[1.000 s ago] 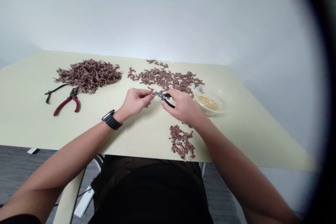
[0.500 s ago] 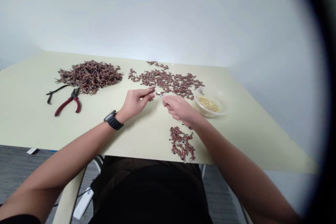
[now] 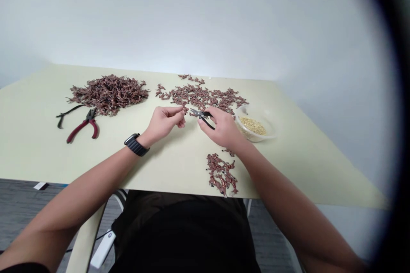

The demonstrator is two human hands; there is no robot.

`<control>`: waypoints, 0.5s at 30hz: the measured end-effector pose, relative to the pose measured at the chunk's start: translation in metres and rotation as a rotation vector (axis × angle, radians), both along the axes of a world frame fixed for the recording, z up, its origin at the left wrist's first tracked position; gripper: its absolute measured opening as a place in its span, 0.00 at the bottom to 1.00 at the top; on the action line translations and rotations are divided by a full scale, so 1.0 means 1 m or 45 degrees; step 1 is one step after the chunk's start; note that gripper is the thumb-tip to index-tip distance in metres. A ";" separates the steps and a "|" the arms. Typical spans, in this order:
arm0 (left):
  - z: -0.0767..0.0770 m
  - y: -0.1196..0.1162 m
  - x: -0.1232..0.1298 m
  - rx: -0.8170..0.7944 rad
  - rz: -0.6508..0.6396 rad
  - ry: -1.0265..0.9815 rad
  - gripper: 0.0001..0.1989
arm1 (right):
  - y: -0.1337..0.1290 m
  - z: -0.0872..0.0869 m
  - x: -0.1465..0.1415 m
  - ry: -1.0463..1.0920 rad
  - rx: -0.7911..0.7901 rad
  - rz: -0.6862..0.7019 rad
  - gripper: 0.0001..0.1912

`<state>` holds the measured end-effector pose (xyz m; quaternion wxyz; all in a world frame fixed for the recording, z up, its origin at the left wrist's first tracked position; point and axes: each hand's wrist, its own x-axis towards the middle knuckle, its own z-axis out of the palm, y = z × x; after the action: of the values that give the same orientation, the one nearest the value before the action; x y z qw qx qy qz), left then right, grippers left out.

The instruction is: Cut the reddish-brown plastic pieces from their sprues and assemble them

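Observation:
My left hand (image 3: 166,121) is closed in a pinch on a small brown figurine (image 3: 185,110), apparently animal-shaped and mostly covered by the fingers. Facing it, my right hand (image 3: 224,126) grips black-handled pliers (image 3: 202,115), whose jaws point left toward the figurine with a small gap between. The pliers' handles are spread apart. Just beyond both hands lies a loose spread of similar brown figurines (image 3: 195,94). A smaller group of figurines (image 3: 221,175) rests below my right wrist, near the table's front edge.
A dense heap of brown figurines (image 3: 109,91) sits at the left on the pale table (image 3: 153,175). Red-handled pliers (image 3: 83,126) and a black tool (image 3: 68,113) lie before it. Right of my right hand stands a clear plastic bowl (image 3: 271,130) holding small gold-coloured pieces (image 3: 253,126).
The pliers' handles have spread apart in my right hand, which has turned so the tool shows more fully. My left hand keeps its pinch and has shifted slightly left.

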<state>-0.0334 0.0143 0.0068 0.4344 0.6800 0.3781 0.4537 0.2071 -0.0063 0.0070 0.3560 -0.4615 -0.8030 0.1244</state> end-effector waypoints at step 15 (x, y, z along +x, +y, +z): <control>0.000 -0.004 0.003 -0.106 -0.078 -0.100 0.15 | -0.006 -0.003 -0.007 -0.141 0.031 -0.051 0.14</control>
<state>-0.0307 0.0102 0.0065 0.4907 0.6543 0.3581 0.4504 0.2002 -0.0119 0.0040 0.3189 -0.4794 -0.8135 0.0814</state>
